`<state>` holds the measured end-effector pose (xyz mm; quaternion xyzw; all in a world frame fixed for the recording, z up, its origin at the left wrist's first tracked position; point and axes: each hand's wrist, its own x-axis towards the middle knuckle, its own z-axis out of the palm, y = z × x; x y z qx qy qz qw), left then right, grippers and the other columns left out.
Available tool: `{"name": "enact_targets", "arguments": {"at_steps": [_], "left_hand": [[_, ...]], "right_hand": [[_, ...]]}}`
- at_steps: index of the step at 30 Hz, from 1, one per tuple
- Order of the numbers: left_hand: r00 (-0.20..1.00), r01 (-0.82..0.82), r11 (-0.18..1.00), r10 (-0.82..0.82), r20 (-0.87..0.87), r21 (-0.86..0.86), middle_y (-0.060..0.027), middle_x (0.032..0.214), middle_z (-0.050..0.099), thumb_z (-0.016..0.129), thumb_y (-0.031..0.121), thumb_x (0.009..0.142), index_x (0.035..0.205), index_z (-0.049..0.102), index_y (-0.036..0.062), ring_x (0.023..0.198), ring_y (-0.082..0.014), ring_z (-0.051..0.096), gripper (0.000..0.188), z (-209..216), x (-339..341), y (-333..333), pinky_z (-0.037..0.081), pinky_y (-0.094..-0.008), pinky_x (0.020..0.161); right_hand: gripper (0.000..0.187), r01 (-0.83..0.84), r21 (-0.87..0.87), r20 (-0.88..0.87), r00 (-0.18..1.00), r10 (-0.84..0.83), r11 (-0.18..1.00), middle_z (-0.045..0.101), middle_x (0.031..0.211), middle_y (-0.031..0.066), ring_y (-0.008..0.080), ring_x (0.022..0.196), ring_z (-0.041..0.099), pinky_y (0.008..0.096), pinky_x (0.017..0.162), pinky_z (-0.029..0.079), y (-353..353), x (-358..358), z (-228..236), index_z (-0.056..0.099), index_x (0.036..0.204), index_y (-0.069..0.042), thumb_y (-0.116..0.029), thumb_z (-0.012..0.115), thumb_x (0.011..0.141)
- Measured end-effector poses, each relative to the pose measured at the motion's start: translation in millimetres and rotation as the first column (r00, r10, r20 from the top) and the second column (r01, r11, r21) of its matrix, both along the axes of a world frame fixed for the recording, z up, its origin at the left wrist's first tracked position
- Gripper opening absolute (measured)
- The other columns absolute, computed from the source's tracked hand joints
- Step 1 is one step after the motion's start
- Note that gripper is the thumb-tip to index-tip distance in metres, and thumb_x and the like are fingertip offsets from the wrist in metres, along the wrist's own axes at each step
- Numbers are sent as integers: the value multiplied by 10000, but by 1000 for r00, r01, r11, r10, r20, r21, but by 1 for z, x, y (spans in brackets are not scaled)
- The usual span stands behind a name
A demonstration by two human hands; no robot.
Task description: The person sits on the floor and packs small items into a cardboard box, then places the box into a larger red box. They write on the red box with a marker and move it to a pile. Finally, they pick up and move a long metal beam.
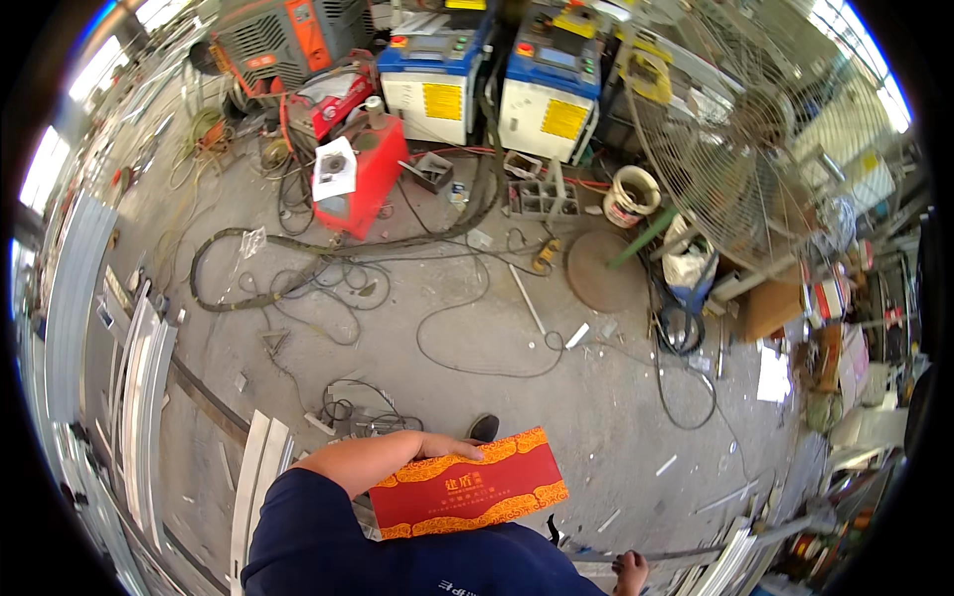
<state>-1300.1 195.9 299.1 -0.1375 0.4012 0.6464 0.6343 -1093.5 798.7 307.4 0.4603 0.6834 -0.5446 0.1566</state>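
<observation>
A long red box (467, 487) with gold patterned borders is held level against the front of my dark blue shirt. My left hand (447, 446) wraps over its far edge, fingers pressed on the cardboard, with the forearm bent round its left end. Low at the right, beside my body, hangs my right hand (629, 572), fingers curled in, with nothing visible in them. Part of it is cut off by the picture's lower edge. Just beyond the box the tip of a dark shoe (484, 428) shows on the floor.
Metal profiles (147, 397) lie along the left. A thick cable (224, 298) and thin wires loop over the floor. Ahead stand a red machine (373, 169), two blue-and-white machines (427, 94) and a bucket (631, 196). A large caged fan (735, 129) on a round base (601, 273) stands right.
</observation>
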Motion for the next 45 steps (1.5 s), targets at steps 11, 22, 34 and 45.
{"name": "enact_targets", "arguments": {"at_steps": [11, 22, 34, 45], "left_hand": [[835, -543, 825, 550, 3, -157, -67, 1558, 361, 657, 379, 924, 1595, 182, 134, 1371, -182, 411, 857, 69, 23, -110, 369, -364, 1105], [403, -861, 346, 911, -84, -374, -86, 1452, 510, 619, 343, 937, 1554, 318, 166, 1237, -241, 560, 709, 125, -11, -118, 455, -388, 1029], [98, -940, 72, 993, -60, -334, -138, 1299, 626, 663, 357, 887, 1417, 503, 83, 1138, -310, 630, 617, 117, -59, -184, 497, -456, 985], [159, -962, 224, 926, 344, -158, -130, 1369, 588, 685, 356, 884, 1484, 410, 76, 1198, -262, 609, 717, -14, -74, -411, 485, -434, 1021]], "right_hand": [[472, -890, 60, 313, 447, 838, 452, 744, 902, 158, 228, 824, 727, 343, 749, 561, -105, -268, -46, 680, 1154, 28, -321, 704, 836], [572, -993, 80, 146, -74, 987, -87, 728, 1034, 182, 303, 995, 697, 398, 884, 529, -297, -558, -104, 664, 1212, -12, -449, 695, 844], [573, -551, -107, 102, -834, 542, -827, 706, 1168, 143, 302, 1040, 684, 388, 914, 528, -500, -647, -150, 680, 1245, -110, -487, 714, 814], [346, -441, -176, 236, -887, 397, -880, 740, 985, 114, 273, 910, 699, 397, 821, 543, -702, -680, -163, 735, 1136, -150, -270, 720, 812]]}}
